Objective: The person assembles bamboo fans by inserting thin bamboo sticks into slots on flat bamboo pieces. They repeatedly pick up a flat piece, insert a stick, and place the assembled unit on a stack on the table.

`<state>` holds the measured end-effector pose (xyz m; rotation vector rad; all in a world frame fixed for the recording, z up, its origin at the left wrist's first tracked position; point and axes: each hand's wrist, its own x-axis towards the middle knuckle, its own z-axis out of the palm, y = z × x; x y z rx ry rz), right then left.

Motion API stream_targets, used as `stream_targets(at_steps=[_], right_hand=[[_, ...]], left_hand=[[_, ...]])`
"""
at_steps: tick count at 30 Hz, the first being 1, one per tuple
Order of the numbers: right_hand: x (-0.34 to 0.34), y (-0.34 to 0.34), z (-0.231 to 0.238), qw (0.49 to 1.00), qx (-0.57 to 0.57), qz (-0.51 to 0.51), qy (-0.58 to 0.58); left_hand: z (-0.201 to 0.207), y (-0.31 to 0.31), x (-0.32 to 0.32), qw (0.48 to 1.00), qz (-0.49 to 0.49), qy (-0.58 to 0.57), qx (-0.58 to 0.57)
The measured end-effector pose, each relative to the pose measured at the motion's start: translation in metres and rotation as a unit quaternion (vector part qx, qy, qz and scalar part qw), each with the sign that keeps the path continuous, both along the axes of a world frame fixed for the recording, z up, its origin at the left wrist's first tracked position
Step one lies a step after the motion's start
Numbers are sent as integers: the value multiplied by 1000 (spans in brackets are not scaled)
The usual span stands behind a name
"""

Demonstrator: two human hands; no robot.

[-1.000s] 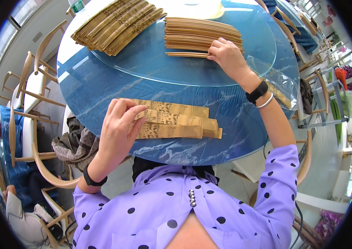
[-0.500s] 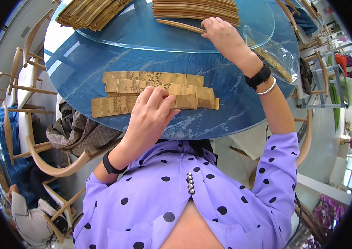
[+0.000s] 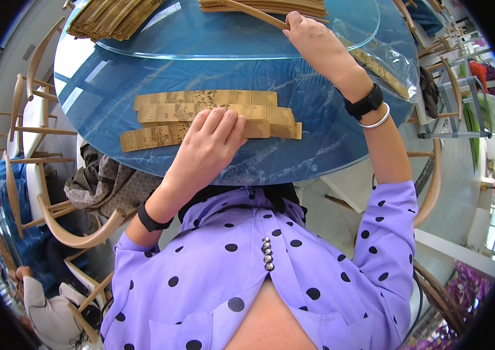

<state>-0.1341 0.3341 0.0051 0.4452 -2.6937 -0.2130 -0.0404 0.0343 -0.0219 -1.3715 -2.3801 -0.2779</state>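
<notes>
Several flat gold-brown paper chopstick sleeves [image 3: 166, 111], printed in dark ink, lie overlapped near the front of the blue round table. My left hand [image 3: 209, 139] is closed over them, its fingertips pinching the nearest sleeve; the fingers cover part of it. Farther off and to the right, my right hand [image 3: 320, 46] grips the near end of slim tan wooden chopsticks [image 3: 254, 13]. Whether it holds one or a pair, I cannot tell. They slant up to the left, beside a pile of similar chopsticks [image 3: 311, 7] at the upper edge.
A raised glass turntable [image 3: 201, 51] covers the far part of the table [image 3: 99, 96]. On it rests a stack of gold-brown strips [image 3: 110, 18] at the upper left. A clear plastic bag [image 3: 392, 64] with a gold strip lies right. Wooden chairs [image 3: 87, 238] stand around, one holding patterned cloth [image 3: 113, 185].
My right hand has moved slightly up, swinging the held chopsticks' far end away from me. My left hand stays at the sleeves. The whole view has shifted a little.
</notes>
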Motion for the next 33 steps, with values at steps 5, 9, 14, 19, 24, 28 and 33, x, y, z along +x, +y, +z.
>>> stream_targets(at_steps=[5,9,14,19,24,28,33], right_hand=[[27,1,10,989,-142,30,-15],[76,-27,45,956,-286,-56,-27],[145,-66,53,867,-470,-103,-129],[198,-71,45,858,-445,-35,-255],[209,-85,31,904,-362,24,-228],[202,-99,20,905,-359,45,-222],[206,-94,28,894,-375,-11,-245]], left_hand=[[-4,5,-3,998,-30,-7,49],[-6,5,-8,994,-45,-46,85],[-7,2,-11,995,-9,-60,83],[12,-18,-24,969,88,-106,207],[33,-18,-25,915,42,-199,349],[34,-5,-18,921,-8,-196,336],[28,-1,-17,959,-17,-159,235]])
